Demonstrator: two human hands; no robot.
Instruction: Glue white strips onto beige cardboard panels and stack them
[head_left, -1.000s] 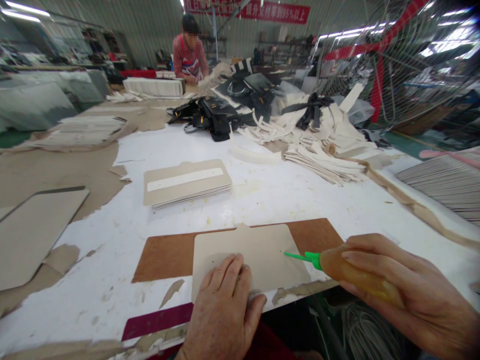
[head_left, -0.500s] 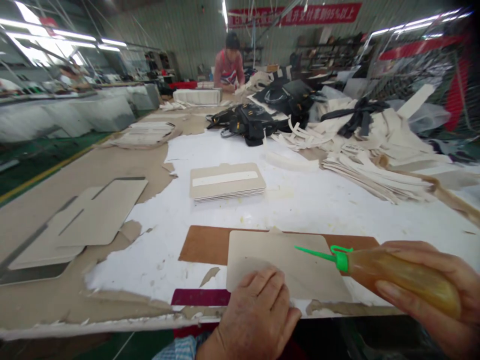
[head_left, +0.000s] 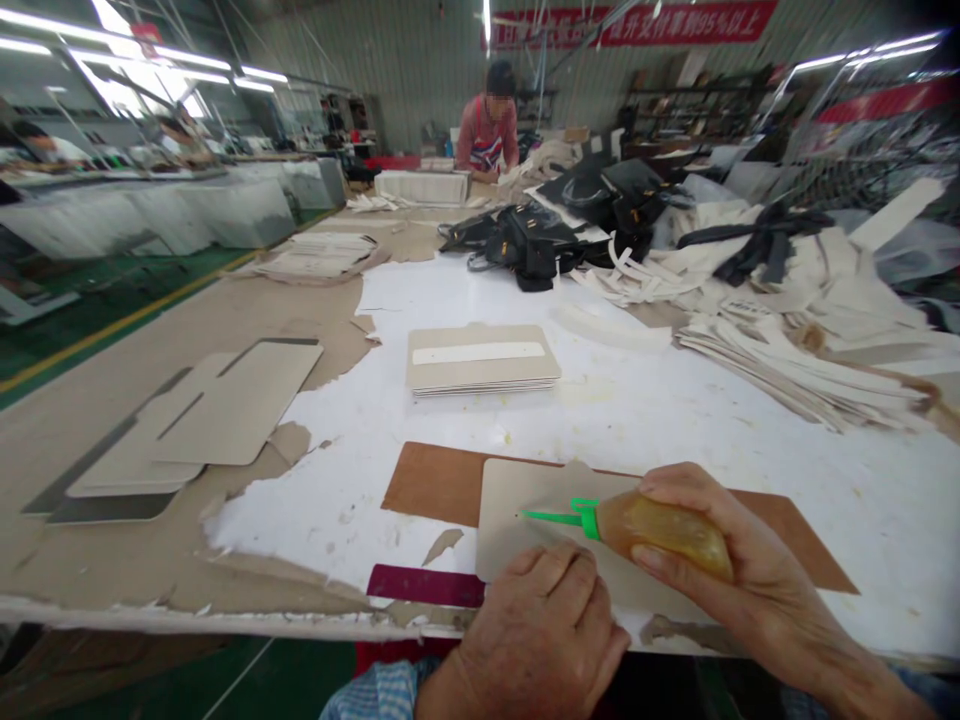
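My right hand grips an amber squeeze bottle with a green nozzle, its tip pointing left over a pale grey card panel. That panel lies on a brown board near the table's front edge. My left hand rests flat on the panel's near edge, fingers together, pressing it down. Beyond them a stack of similar panels carries a white strip on top.
Grey card pieces lie at the left on torn brown paper. Black bags and heaps of white cut strips fill the right and back. A person works at the far end. A maroon strip sits at the front edge.
My right hand has moved the bottle left, so the nozzle tip now sits over the panel's left part. The camera view has swung left. My left hand stays on the panel.
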